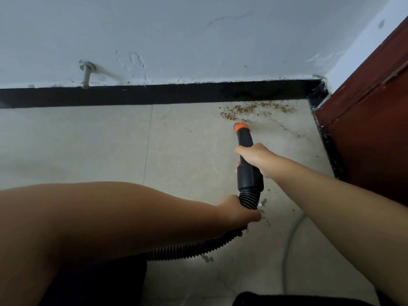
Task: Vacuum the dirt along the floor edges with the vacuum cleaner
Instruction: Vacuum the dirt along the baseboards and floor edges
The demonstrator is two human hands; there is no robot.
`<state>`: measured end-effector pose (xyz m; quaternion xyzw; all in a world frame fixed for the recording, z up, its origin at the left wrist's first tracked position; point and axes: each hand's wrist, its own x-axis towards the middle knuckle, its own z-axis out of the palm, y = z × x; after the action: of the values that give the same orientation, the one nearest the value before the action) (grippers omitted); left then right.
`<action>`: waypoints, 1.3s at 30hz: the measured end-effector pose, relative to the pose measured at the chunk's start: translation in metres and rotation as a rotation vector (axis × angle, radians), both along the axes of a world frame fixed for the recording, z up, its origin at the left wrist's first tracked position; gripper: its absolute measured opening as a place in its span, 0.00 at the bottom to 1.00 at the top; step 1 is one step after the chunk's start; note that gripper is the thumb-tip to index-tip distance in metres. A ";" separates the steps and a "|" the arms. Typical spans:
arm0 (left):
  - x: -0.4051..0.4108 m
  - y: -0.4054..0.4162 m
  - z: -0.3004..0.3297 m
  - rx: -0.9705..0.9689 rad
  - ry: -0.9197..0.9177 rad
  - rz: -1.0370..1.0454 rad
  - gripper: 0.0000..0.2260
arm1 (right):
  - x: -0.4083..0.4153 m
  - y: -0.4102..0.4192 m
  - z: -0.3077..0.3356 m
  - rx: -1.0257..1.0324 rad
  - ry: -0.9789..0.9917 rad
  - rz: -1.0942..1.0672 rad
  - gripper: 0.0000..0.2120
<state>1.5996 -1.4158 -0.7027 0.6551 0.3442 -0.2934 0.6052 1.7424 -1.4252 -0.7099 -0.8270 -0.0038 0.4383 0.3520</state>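
A black vacuum nozzle with an orange tip points at the floor near the room's corner. My right hand grips the nozzle's upper part. Lower down, my left hand holds the ribbed black hose just below the nozzle's collar. Brown dirt lies scattered along the black skirting, a little beyond the orange tip. More specks trail along the right edge and near the hose.
A metal door stopper sticks out of the white wall at the left. A dark red door stands at the right. A grey cable curves across the beige tiled floor.
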 end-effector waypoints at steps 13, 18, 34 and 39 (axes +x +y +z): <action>0.005 0.010 -0.017 -0.021 0.002 0.071 0.06 | 0.003 0.016 -0.009 0.038 -0.030 -0.023 0.15; -0.003 0.025 -0.017 -0.008 0.028 0.121 0.06 | -0.009 0.042 -0.010 0.067 -0.015 0.050 0.17; 0.043 0.011 -0.018 -0.041 -0.004 0.065 0.06 | 0.047 0.007 -0.020 0.036 -0.063 -0.208 0.07; 0.029 0.015 -0.020 -0.058 0.010 0.133 0.06 | 0.031 0.024 -0.019 0.048 -0.045 -0.102 0.13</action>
<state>1.6287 -1.4007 -0.7222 0.6117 0.3813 -0.2656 0.6403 1.7734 -1.4010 -0.7287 -0.8272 0.0196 0.4007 0.3935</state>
